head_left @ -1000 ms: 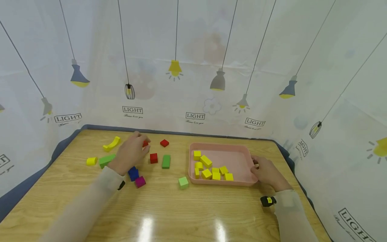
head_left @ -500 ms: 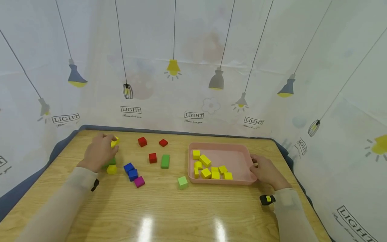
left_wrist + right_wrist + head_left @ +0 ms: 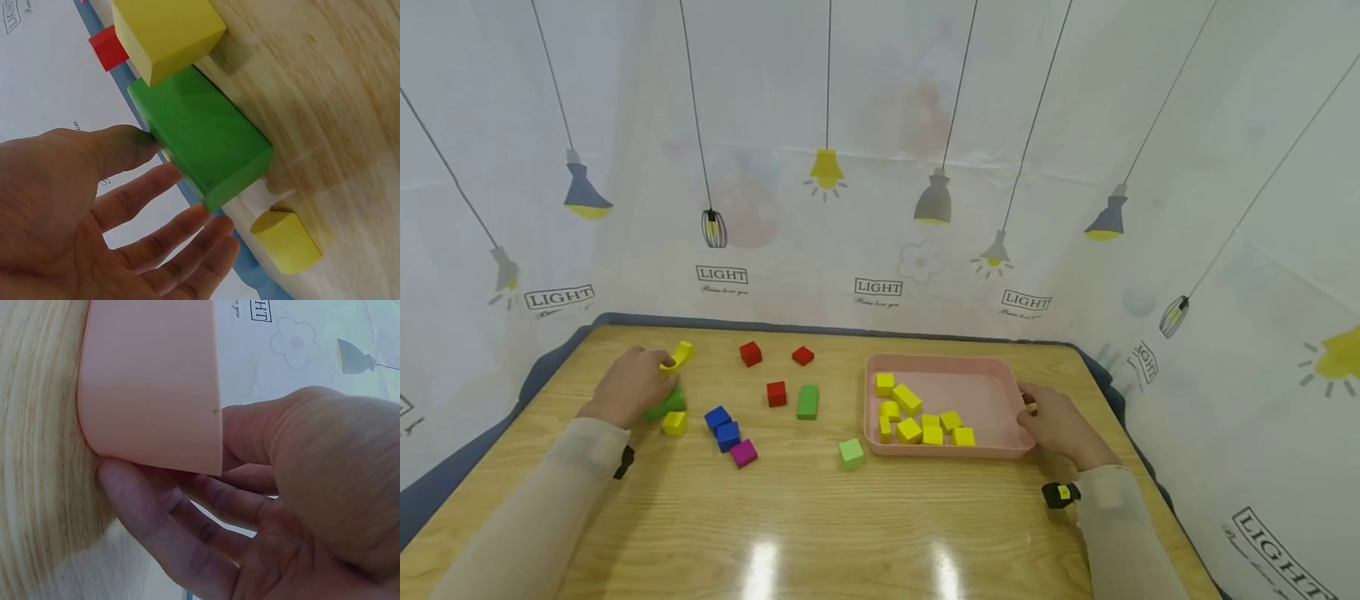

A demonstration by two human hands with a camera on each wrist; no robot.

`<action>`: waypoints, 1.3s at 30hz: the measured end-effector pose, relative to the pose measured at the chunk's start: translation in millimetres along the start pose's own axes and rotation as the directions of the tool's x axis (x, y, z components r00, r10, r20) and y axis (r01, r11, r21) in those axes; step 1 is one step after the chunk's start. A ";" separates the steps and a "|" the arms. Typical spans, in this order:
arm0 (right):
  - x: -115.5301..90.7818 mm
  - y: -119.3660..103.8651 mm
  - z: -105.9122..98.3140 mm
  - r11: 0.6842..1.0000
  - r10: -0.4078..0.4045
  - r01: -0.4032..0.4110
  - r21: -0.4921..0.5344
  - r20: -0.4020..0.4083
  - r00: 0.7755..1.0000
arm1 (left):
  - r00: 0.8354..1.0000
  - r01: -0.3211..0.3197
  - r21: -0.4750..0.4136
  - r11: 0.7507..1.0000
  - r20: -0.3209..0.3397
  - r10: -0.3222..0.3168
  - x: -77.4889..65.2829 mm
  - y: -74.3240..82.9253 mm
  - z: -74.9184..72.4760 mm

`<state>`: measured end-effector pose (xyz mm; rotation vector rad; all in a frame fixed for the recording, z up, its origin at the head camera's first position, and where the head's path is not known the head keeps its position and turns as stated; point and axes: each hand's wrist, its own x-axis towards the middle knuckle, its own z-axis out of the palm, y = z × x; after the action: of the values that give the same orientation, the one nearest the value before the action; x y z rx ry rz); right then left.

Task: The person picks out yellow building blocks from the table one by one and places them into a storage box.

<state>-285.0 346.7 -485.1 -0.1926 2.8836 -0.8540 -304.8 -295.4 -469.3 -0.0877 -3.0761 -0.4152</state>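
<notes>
At the far left of the table, my left hand has its thumb and index finger at the near end of a yellow curved block, pinching it. In the left wrist view only a sliver of that block shows between the fingertips, behind a green block. Beside the green block lie a yellow block and a yellow rounded block. My right hand grips the right wall of a pink tray, its thumb at the rim and fingers outside. Several yellow blocks sit in the tray's left part.
Between hand and tray lie red blocks, a green block, blue blocks, a magenta block and a light green cube. A printed curtain stands behind the wooden table.
My left hand has moved left, from over the red block to the yellow curved block, and settled lower on its near end. The right hand stays on the tray.
</notes>
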 end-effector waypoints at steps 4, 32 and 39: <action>0.4 0.4 0.4 1.000 -0.002 0.002 -0.003 0.005 1.000 | 1.000 -0.002 -0.006 1.000 -0.005 0.002 2.2 -0.8 1.6; -1.4 -4.8 -2.8 1.000 0.009 -0.009 -0.005 0.004 1.000 | 0.998 0.038 -0.106 0.994 -0.043 -0.043 8.6 -2.8 6.8; -0.5 -1.8 0.2 1.000 0.016 -0.016 0.003 0.013 1.000 | 0.995 0.012 -0.095 0.995 -0.099 -0.021 5.9 -0.8 8.3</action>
<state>-284.3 345.2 -484.2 -0.1735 2.8679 -0.8511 -311.0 -293.7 -477.3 -0.0425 -2.9607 -0.5489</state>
